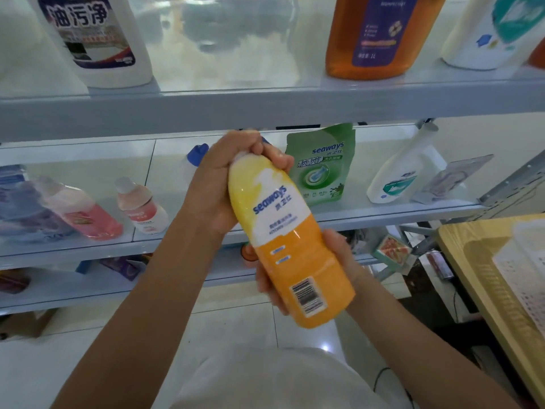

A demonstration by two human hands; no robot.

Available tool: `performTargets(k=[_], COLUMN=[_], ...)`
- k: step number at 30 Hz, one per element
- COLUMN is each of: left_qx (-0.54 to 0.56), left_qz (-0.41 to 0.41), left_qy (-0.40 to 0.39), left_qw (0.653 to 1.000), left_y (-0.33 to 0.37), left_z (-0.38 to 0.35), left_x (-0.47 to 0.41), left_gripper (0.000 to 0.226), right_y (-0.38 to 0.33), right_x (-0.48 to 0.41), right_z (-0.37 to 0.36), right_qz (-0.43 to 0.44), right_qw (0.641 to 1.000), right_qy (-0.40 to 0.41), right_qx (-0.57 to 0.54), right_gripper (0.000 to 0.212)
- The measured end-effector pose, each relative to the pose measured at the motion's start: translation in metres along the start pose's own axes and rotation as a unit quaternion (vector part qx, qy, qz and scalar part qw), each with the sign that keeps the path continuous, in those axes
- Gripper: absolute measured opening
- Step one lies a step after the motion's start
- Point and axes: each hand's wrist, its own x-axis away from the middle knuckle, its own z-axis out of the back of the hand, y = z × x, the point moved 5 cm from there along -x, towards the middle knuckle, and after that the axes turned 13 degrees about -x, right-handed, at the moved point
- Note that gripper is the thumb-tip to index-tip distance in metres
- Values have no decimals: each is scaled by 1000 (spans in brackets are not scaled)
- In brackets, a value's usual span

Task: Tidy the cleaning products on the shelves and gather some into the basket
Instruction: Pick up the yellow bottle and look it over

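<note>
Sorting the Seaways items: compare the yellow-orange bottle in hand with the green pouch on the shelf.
The yellow-orange bottle is a rigid bottle; the green pouch is a soft bag. The bottle is tilted, gripped by the left hand and right hand; the pouch stands on the middle shelf, untouched. Both show the Seaways name.
</note>
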Motion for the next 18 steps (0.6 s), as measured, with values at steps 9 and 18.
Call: performTargets(k=[9, 18], left_qx=[-144, -151], left_qz=[-98, -120], left_qy=[98, 101], left_qw=[980, 976], left_y=[37, 59], left_z=[6, 2], left_x=[6, 4], left_gripper=[43, 41], right_y=[-37, -30], right_x=[7, -4], right_z=[-13, -18], right_qz=[162, 73], right_qw=[919, 973], right_qy=[163, 114], right_qx=[321, 186], right_gripper=[86, 91])
